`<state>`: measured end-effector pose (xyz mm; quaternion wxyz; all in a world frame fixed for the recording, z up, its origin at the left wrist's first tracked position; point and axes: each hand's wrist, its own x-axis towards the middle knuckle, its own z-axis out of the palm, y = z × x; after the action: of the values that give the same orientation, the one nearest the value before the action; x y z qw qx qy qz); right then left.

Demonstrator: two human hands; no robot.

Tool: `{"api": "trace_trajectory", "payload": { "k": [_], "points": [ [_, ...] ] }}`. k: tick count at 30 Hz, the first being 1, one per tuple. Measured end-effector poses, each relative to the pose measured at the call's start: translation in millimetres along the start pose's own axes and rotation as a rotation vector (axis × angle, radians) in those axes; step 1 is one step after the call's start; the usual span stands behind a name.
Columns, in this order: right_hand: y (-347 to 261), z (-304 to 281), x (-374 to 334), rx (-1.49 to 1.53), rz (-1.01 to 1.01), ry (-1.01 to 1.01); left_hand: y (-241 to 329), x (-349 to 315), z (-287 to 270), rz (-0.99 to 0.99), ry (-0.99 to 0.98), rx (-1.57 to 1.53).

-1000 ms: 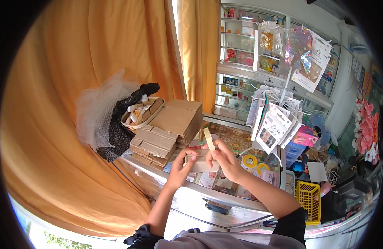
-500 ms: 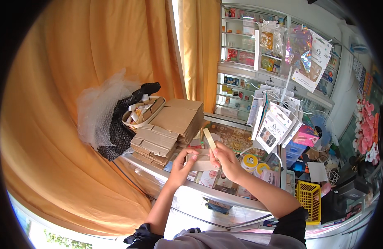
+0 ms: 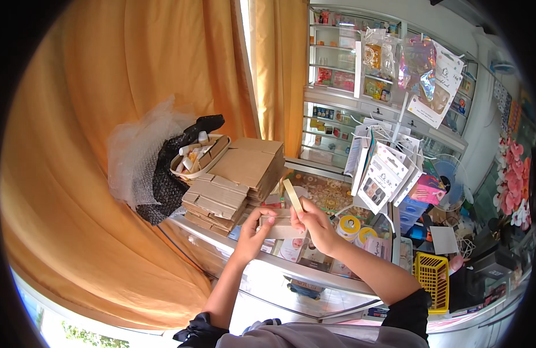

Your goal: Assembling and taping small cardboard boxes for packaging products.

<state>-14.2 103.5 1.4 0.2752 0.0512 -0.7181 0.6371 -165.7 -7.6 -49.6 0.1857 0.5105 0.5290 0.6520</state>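
Observation:
Over the glass counter, my left hand is closed on the left end of a small brown cardboard box, its thumb lying along the top. My right hand pinches a pale yellow flat strip between thumb and fingers, the strip slanting up and to the left. Fingers of the right hand also reach the box's right end; whether they press on it is hidden. Left of the hands lie stacks of flattened cardboard boxes. Behind them sits an oval basket of small white-capped bottles.
Black bubble wrap and clear bubble wrap bulge beside the basket. Yellow-lidded jars stand right of my hands. A rack of white hanging packets rises beyond them. At right is a yellow basket; an orange curtain hangs at left.
The pale strip in my right hand has shifted very slightly left. Both hands keep their hold, and the box stays in place.

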Motion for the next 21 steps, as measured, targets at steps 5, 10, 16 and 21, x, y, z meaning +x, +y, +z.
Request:
{"api": "trace_trajectory", "payload": {
  "k": [5,10,16,21],
  "points": [
    [0,0,-2,-0.029,0.028,0.01,0,0,0,0.013,0.001,0.014],
    [-4,3,-1,-0.102,0.042,0.009,0,0,0,0.023,-0.005,0.016],
    [-2,12,1,-0.085,-0.085,0.063,1,-1,0,0.001,0.0,-0.003],
    [8,3,-2,-0.029,-0.049,0.01,1,-1,0,0.012,-0.001,-0.014]
  ]
}}
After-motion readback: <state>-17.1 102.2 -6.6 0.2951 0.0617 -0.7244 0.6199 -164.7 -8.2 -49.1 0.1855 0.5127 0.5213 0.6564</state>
